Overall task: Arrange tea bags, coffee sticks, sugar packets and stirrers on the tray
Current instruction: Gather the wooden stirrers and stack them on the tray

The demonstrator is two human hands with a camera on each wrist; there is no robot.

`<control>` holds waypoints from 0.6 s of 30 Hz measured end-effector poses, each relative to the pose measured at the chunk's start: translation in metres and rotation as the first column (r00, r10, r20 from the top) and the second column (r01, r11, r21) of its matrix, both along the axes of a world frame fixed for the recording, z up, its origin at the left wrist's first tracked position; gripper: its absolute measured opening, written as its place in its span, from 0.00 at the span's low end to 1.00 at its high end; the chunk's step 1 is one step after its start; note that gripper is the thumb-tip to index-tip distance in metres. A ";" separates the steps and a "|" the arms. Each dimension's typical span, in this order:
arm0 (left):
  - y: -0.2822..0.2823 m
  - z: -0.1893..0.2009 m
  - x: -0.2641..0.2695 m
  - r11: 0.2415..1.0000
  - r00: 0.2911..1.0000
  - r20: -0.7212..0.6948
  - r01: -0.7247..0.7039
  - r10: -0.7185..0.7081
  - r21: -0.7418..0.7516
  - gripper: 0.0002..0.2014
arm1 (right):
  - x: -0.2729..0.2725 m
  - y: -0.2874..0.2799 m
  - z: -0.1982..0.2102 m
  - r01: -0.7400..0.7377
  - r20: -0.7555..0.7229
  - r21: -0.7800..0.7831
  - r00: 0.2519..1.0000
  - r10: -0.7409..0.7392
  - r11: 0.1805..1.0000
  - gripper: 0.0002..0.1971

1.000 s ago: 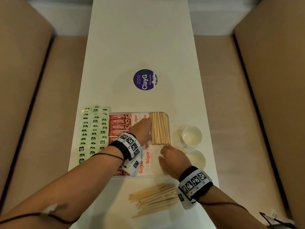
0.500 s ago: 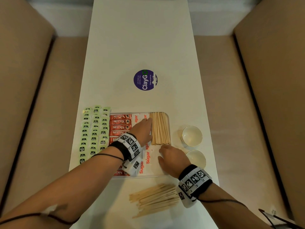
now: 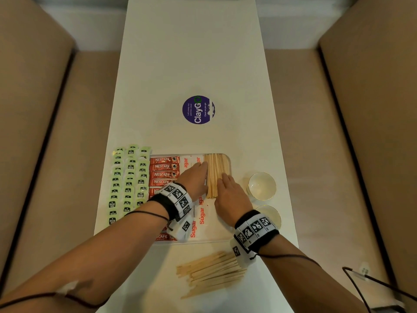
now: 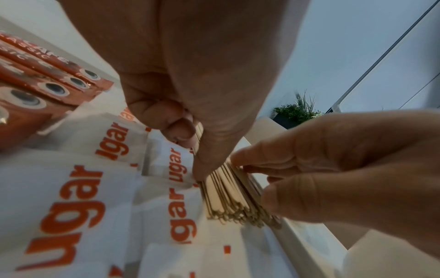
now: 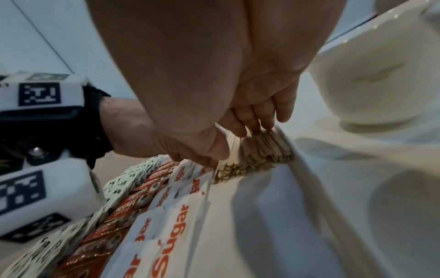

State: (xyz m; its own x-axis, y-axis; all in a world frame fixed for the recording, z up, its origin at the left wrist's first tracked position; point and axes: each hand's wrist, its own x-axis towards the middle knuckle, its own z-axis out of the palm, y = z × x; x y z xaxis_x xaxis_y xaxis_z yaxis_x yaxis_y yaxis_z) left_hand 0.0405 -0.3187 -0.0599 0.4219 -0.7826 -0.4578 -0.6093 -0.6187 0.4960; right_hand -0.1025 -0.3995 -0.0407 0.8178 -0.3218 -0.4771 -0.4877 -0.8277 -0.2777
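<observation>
Head view: stirrers [image 3: 215, 175] lie lengthwise away from the person; left hand [image 3: 195, 180], right hand [image 3: 230, 195] flat-fingered against them.

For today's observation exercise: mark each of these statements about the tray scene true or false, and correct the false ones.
1. Both hands touch the stirrers on the tray. True: the left hand rests on their left side, the right hand on their right.
2. The tea bags lie on the tray. False: they lie on the table, left of it.
3. A loose pile of stirrers lies on the table, nearer the person than the tray. True.
4. The two cups stand left of the tray. False: right of it.
</observation>
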 end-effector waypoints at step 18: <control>0.049 0.025 -0.012 0.996 0.996 0.046 0.080 -0.081 0.033 0.35 | -0.032 0.008 0.032 0.022 0.167 0.137 0.985 -0.045 0.990 0.30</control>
